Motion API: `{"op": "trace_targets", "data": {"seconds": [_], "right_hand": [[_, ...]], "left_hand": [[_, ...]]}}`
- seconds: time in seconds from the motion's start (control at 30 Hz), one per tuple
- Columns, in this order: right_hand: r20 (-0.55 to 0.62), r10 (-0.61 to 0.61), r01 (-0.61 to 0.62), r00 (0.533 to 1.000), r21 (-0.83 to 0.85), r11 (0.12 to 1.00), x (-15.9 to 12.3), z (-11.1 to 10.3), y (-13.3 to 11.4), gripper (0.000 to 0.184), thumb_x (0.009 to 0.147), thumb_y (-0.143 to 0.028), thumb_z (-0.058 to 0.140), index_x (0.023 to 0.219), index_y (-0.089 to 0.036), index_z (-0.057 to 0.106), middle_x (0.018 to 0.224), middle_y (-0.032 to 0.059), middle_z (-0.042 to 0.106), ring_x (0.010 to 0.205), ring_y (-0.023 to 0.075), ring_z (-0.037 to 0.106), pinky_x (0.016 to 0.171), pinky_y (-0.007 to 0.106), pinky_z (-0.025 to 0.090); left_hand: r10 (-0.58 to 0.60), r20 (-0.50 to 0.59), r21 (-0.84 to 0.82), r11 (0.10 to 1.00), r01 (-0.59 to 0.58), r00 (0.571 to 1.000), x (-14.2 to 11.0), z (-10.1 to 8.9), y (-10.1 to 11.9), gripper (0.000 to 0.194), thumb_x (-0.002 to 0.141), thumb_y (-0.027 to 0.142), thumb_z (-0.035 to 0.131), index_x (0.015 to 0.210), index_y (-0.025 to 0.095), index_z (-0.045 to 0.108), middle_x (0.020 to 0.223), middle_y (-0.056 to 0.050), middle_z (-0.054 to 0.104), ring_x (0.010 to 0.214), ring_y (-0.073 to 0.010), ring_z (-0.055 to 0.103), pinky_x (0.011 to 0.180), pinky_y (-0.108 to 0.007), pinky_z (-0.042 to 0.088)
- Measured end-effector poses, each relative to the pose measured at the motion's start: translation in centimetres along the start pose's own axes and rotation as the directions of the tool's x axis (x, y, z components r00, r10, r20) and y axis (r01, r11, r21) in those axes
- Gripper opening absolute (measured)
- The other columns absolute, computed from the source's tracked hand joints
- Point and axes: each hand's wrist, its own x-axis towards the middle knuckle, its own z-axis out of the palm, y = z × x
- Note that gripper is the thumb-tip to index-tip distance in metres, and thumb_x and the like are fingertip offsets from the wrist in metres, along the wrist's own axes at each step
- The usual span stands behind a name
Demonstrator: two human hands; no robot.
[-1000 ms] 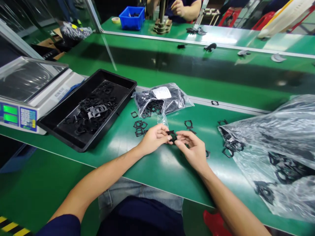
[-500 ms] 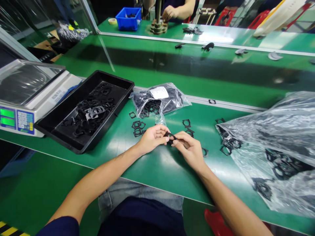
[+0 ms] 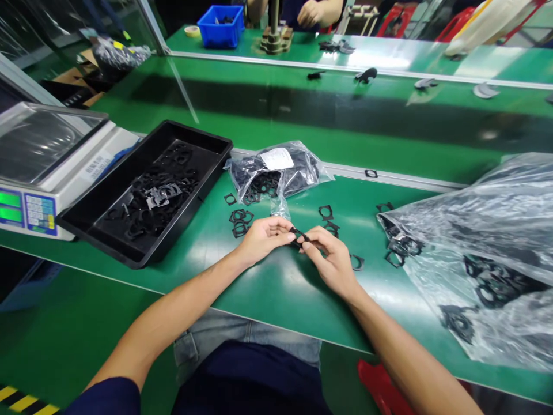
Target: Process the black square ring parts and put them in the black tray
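Observation:
Between the fingertips of my left hand [image 3: 268, 237] and my right hand [image 3: 329, 253] is a small black ring-shaped plastic part [image 3: 298, 235], tilted above the table; my fingers cover some of it. Both hands pinch it, one from each side. Similar loose black frames [image 3: 239, 222] lie left of my left hand, and another frame [image 3: 325, 212] lies beyond my right hand. One more ring frame [image 3: 356, 263] rests just right of my right wrist. Behind my hands sits a clear plastic bag [image 3: 280, 167] filled with black parts and bearing a white label.
A black tray [image 3: 190, 213] of black parts stands at left, beside a weighing scale [image 3: 47, 173]. On the right lies a large clear bag [image 3: 484, 225] with more parts. Across the conveyor belt [image 3: 259, 115], a co-worker's hand [image 3: 310, 12] is near a blue bin [image 3: 220, 26].
The black part has turned from facing me to a flatter, more edge-on tilt between my fingers. My hands stay close together. The co-worker's hand went down toward the stand and rose again.

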Motion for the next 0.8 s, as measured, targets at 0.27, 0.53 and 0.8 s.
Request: {"op": "trace_targets", "data": {"seconds": [0.27, 0.53, 0.8], "right_hand": [[0.002, -0.057, 0.057, 0.998, -0.089, 0.994, -0.05, -0.05, 0.11, 0.021, 0.099, -0.039, 0.058, 0.090, -0.022, 0.068, 0.086, 0.0053, 0.065, 0.075, 0.0183, 0.062, 0.068, 0.032, 0.050], [0.041, 0.102, -0.108, 0.994, 0.184, 0.977, 0.23, -0.10, -0.55, 0.031, 0.092, -0.052, 0.067, 0.086, -0.022, 0.068, 0.084, 0.0029, 0.065, 0.065, 0.0150, 0.063, 0.066, 0.031, 0.054], [0.106, 0.112, -0.124, 0.988, 0.120, 0.985, 0.30, -0.72, -0.74, 0.032, 0.095, -0.045, 0.062, 0.076, -0.020, 0.069, 0.076, 0.0033, 0.066, 0.070, 0.0168, 0.062, 0.069, 0.031, 0.050]], "left_hand": [[-0.007, 0.042, -0.002, 1.000, 0.007, 0.999, 0.01, -0.27, -0.07, 0.037, 0.068, 0.038, 0.089, 0.084, 0.011, 0.069, 0.080, -0.004, 0.073, 0.074, -0.0129, 0.069, 0.077, -0.027, 0.055], [-0.100, 0.140, -0.200, 0.972, 0.127, 0.985, -0.22, 0.08, 0.07, 0.044, 0.067, 0.039, 0.091, 0.091, 0.010, 0.068, 0.086, -0.007, 0.075, 0.070, -0.0128, 0.070, 0.073, -0.027, 0.059], [-0.122, 0.083, -0.139, 0.981, 0.133, 0.989, -0.20, -0.03, 0.04, 0.045, 0.065, 0.042, 0.091, 0.088, 0.010, 0.070, 0.079, -0.006, 0.075, 0.067, -0.0126, 0.070, 0.069, -0.025, 0.058]]}}
